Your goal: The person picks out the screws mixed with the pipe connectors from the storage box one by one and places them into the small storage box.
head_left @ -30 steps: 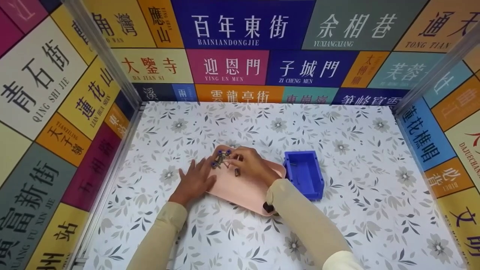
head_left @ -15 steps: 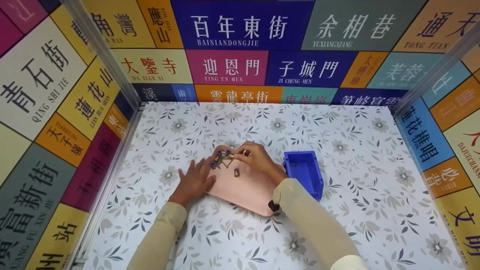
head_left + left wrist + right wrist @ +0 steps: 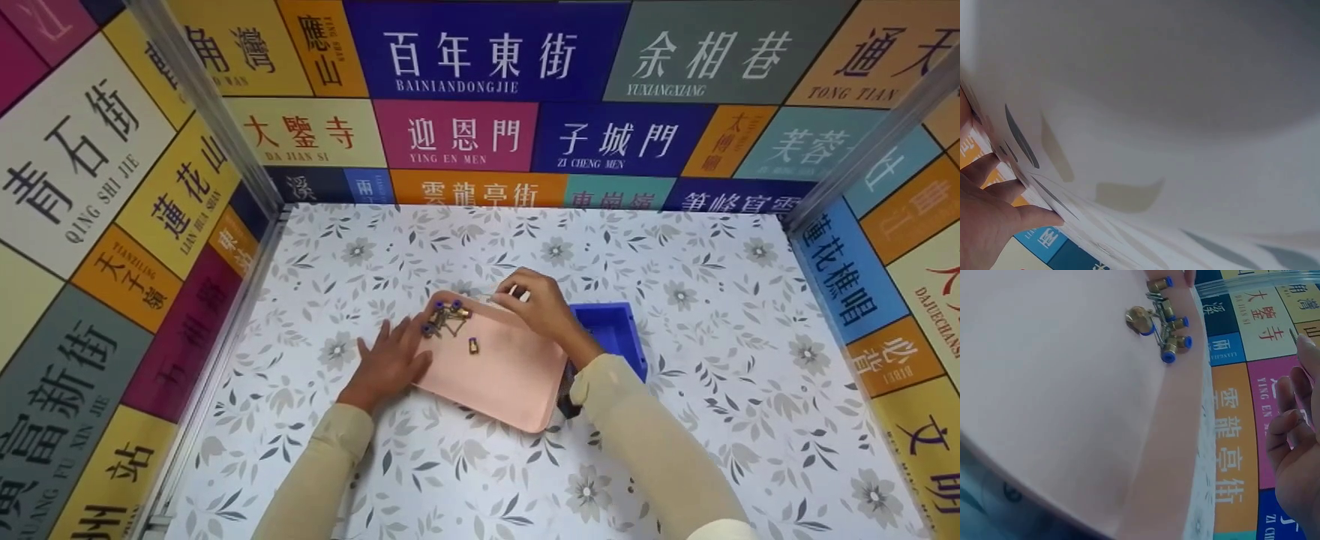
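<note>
The pink tray (image 3: 495,375) lies at an angle on the floral tabletop. Toward its far left corner sits a small heap of brass fittings with blue rings (image 3: 456,308) and thin screws (image 3: 453,326). A single brass fitting (image 3: 473,346) lies apart, nearer the middle. My left hand (image 3: 386,366) rests on the tray's left edge, fingers spread. Above the tray's far right side, my right hand (image 3: 540,304) pinches a thin screw (image 3: 1293,336); its tip pokes out past the thumb in the right wrist view.
A blue bin (image 3: 631,337) stands right of the tray, partly hidden by my right wrist and sleeve. What lies inside is mostly covered. Printed panels (image 3: 457,135) wall in the table at the back and both sides.
My right hand has lifted off the heap with a screw and moved right toward the bin, uncovering the lone fitting and more of the tray. The left hand has stayed put.
</note>
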Motion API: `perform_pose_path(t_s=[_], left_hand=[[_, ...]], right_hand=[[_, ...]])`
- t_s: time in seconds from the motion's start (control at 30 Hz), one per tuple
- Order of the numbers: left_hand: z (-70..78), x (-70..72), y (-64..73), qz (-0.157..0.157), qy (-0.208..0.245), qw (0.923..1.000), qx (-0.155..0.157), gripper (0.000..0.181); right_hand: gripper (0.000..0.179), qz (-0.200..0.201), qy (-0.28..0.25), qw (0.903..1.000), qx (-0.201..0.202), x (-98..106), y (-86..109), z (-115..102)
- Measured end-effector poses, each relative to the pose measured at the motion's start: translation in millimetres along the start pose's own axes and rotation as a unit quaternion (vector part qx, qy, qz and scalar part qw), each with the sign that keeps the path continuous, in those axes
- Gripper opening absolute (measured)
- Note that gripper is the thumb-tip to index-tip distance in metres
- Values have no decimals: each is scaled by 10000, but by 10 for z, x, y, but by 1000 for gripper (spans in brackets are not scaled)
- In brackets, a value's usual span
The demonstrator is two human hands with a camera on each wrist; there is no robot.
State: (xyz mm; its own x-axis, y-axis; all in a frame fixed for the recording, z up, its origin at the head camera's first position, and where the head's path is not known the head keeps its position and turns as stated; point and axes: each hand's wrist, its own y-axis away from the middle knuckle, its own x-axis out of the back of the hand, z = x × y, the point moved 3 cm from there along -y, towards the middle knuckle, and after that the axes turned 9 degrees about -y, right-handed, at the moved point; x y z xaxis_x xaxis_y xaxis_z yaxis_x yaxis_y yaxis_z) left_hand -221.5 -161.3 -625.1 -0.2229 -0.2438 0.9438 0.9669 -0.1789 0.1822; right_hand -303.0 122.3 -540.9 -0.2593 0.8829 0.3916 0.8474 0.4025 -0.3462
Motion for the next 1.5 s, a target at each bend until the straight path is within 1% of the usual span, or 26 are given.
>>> perform_pose_path(t_s=[0.2,0.43,0.7,0.93,1.03,1.2,1.33,1.5], left_hand=[[0,-7,-16,-71,-33,10000,35,70],[-9,-5,-15,-5,4,10000,-48,69],[-6,-7,-7,60,-115,9999,-86,70],[-6,-5,-7,27,-144,9998,-99,70],[-5,-3,3,56,-121,9999,-101,69],[2,9,16,28,-89,9999,-105,69],[5,14,15,15,-75,9999,-121,69],[5,11,17,72,-90,9998,-153,70]], right_hand=[[10,173,27,9998,66,261,52,-30],[11,462,10,9989,101,573,151,-20],[6,811,314,9962,-44,879,285,8],[5,1087,521,9926,-148,1050,425,59],[2,1069,542,9927,-135,1133,490,100],[3,1064,535,9929,-30,1257,594,178],[9,1140,603,9915,-188,1333,671,214],[5,1256,753,9886,-351,1409,767,262]])
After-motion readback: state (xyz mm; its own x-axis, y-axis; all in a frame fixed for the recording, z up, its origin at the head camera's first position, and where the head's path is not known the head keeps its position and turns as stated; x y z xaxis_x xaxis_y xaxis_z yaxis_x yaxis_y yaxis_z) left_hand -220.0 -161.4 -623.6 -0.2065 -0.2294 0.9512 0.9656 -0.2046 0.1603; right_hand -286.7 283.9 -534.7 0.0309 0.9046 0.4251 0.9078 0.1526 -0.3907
